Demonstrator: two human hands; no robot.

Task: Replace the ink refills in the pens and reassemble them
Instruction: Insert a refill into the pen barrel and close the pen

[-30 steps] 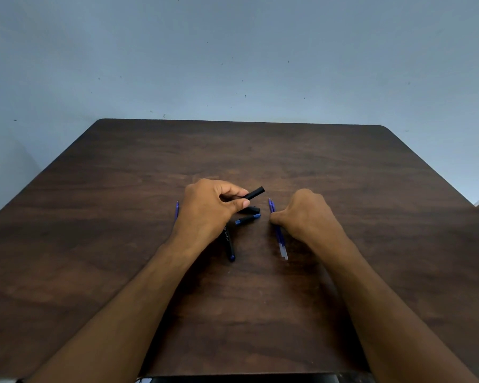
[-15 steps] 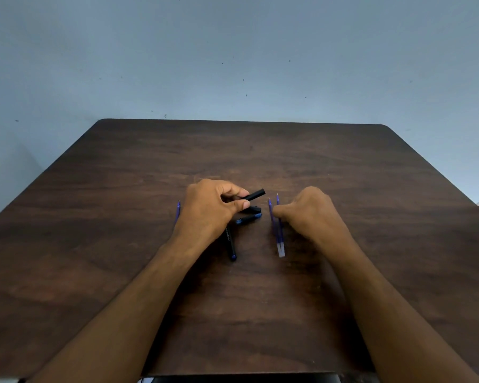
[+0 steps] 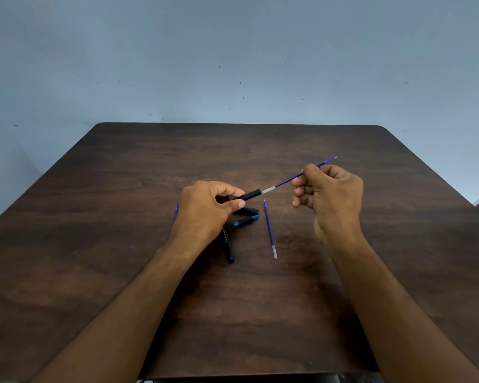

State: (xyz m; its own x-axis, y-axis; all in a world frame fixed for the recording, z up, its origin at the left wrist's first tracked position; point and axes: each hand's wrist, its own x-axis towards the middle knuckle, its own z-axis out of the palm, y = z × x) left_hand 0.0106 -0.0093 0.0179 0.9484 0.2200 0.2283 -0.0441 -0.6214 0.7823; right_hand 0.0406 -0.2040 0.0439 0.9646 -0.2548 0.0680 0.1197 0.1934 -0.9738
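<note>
Wooden table, spare refill, loose pen parts

Both hands raised, fingers pinched

Bare room: wooden table, plain wall

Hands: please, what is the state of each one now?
Left hand: closed, holding the black barrel.
Right hand: closed, holding a blue refill at the barrel's mouth.
</note>
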